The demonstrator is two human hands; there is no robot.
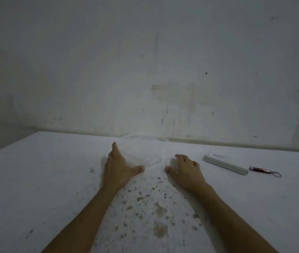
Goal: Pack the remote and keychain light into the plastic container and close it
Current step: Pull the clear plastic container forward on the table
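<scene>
Table (35, 179) is carrying one clear plastic container (143, 152) at 12 o'clock. Two hands are flanking it: left hand (116, 167) spread, touching its side; right hand (185, 170) loosely curled, grasping nothing. One remote (225, 164) and one keychain light (260, 170) are lying at 2 o'clock.

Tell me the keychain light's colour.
Dark red body with black ends, silver ring; keychain light, head view.
</scene>
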